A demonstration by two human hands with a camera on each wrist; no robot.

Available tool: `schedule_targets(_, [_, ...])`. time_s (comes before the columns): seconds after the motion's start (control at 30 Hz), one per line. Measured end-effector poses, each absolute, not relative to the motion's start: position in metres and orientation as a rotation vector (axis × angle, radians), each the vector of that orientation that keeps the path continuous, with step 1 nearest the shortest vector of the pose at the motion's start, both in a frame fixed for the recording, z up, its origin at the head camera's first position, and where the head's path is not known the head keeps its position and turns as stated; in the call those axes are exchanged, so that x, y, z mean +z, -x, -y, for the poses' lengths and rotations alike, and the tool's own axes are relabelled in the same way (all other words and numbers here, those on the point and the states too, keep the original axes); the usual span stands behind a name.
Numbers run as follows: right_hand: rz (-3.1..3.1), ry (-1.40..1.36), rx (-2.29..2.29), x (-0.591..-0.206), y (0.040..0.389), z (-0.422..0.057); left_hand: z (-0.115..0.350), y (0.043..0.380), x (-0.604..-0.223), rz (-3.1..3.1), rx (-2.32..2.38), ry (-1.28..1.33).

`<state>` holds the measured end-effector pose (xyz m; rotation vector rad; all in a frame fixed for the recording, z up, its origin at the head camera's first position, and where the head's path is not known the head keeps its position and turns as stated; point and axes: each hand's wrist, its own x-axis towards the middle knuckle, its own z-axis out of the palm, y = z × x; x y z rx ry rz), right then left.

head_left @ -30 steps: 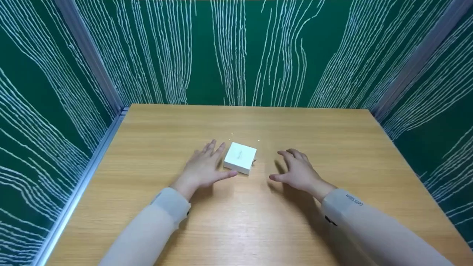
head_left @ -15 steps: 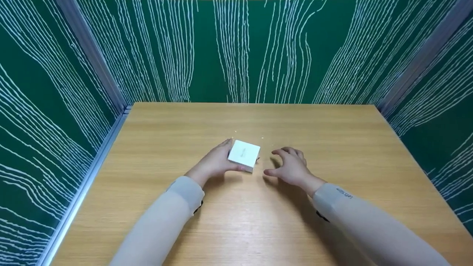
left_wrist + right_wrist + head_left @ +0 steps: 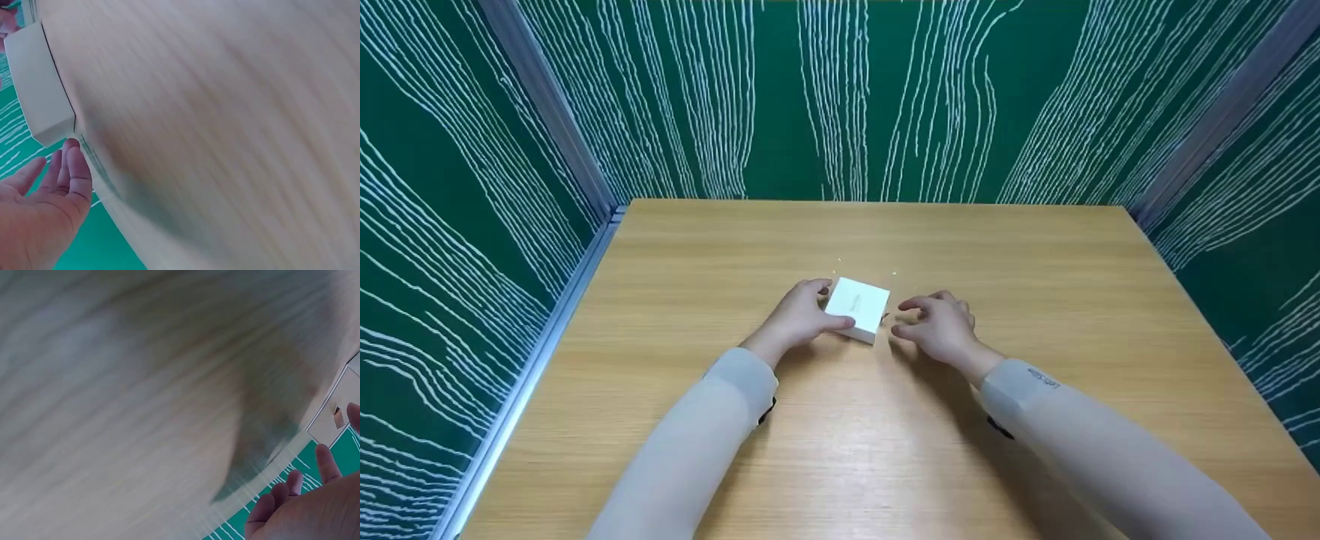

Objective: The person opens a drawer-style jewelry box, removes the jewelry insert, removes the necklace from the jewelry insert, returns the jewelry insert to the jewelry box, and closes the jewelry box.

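A small white square box point(image 3: 856, 300) with faint lettering on its lid sits mid-table. A short brown ribbon tab point(image 3: 885, 317) sticks out of its right side; the right wrist view shows this tab point(image 3: 338, 417) closer. My left hand point(image 3: 799, 315) is at the box's left side, thumb over the near edge of the lid. In the left wrist view, the relaxed fingers of the left hand point(image 3: 53, 191) reach right up to a corner of the box point(image 3: 39, 84). My right hand point(image 3: 945, 328) hovers beside the tab, thumb and index finger apart with nothing between them.
The wooden table point(image 3: 840, 450) carries a few tiny pale specks point(image 3: 894, 273) behind the box. Green panels with white wavy lines point(image 3: 780, 97) enclose the back and sides, with metal posts point(image 3: 547, 112) at the corners.
My left hand reached the box from the left, and its thumb has since risen from the near side to over the lid. My right hand has moved left, close to the ribbon tab.
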<state>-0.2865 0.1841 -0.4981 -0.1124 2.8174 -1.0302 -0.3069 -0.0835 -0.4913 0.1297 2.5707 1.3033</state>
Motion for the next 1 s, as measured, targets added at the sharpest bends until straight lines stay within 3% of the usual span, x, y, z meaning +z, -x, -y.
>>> schedule_targets(0.67, [-2.839,0.052,-0.987,-0.502,0.301,-0.167,0.074,0.308,-0.492,-2.506,1.378,0.009])
schedule_targets(1.0, [-2.78,0.035,-1.001,-0.504,0.302,-0.169,0.076,0.309,-0.493,-2.529,1.326,-0.045])
